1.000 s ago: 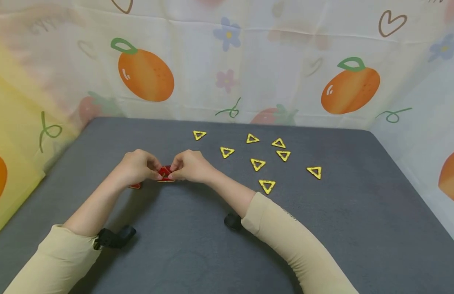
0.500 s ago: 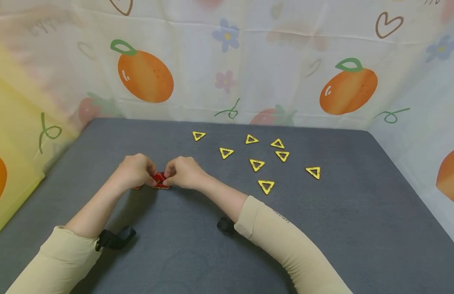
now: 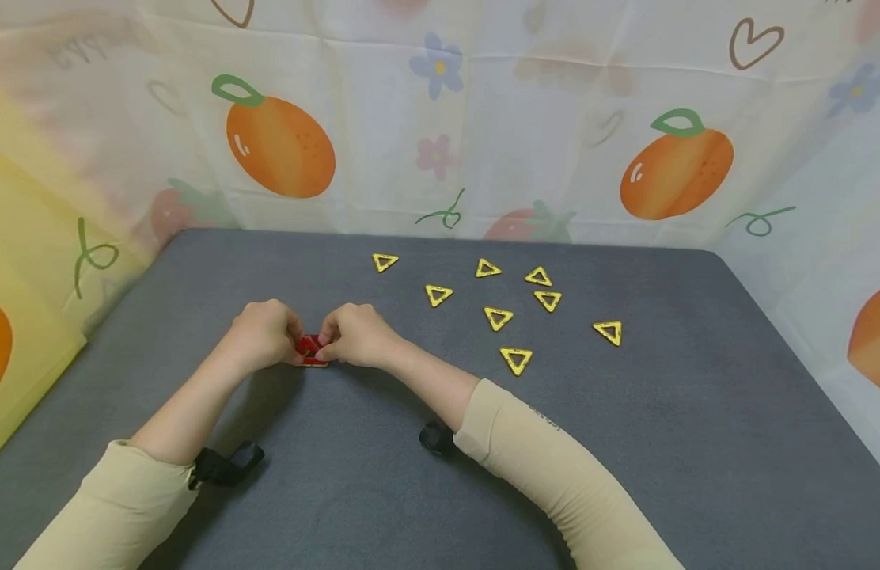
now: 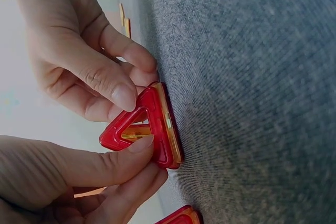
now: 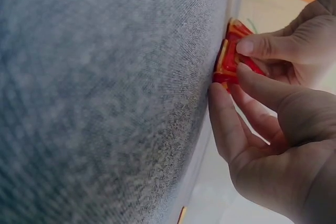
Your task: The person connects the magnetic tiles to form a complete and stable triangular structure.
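Evidently both forearms reach forward over the dark grey cloth-textured table, angled in toward each other so that the hands nearly meet left of its middle. The left hand bends at the wrist, its knuckles uppermost and its fingers pointing inward and down; thumb and fingers pinch one end of a glossy red plastic triangle with a hollow centre and an amber rim. The right hand comes in from the opposite side, its thumb and fingers narrowed on the other end of the same triangle.

The left wrist view shows this triangle upright, its long edge down at the table surface. Amber plastic shows through its opening, but how many pieces sit together between the fingers cannot be told. Another red plastic piece with an amber edge is on the table near the left hand, only partly in view.

Eight flat yellow hollow triangles lie scattered on the table beyond and to the right of the hands, all apart from the red triangle. Beige sleeves cover the forearms, with a black wrist-worn device at the left cuff.
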Demonstrator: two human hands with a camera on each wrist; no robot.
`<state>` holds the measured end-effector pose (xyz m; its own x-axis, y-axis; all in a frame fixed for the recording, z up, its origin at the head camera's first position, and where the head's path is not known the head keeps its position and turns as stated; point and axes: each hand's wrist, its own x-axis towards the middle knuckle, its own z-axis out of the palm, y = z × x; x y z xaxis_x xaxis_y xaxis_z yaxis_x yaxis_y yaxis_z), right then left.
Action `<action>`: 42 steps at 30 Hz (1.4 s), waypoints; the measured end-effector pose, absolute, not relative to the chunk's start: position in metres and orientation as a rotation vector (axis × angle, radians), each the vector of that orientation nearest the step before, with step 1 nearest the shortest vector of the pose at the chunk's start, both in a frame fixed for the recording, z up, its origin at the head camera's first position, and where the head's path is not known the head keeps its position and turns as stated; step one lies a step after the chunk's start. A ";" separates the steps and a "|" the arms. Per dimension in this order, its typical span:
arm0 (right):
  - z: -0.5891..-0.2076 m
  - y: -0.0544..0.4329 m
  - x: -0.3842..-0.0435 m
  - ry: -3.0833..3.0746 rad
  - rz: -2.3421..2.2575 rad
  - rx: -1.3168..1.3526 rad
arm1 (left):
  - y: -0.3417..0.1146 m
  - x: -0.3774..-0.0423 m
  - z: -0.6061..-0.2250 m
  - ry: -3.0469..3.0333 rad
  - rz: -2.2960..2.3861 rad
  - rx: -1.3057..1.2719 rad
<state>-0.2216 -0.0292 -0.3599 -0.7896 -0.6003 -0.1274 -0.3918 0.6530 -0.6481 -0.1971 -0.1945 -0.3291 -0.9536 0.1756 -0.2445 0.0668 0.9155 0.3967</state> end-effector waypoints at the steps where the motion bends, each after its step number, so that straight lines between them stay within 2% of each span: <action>1: -0.360 -0.029 -0.221 2.545 -0.880 -0.793 | -0.194 -0.197 -0.329 2.801 0.566 0.181; 28: -0.345 -0.020 -0.227 2.549 -0.875 -0.785 | -0.192 -0.193 -0.319 2.763 0.537 0.224; 35: -0.340 0.012 -0.244 2.629 -0.917 -0.728 | -0.179 -0.184 -0.314 2.807 0.657 0.273; 42: -0.336 0.071 -0.256 2.699 -0.926 -0.649 | -0.170 -0.180 -0.311 2.852 0.760 0.292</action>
<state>-0.2556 0.0706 -0.3359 -0.8796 -0.4721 -0.0587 -0.3366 0.7049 -0.6243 -0.1795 -0.1695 -0.3107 -0.9653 0.2329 -0.1177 0.1435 0.8504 0.5062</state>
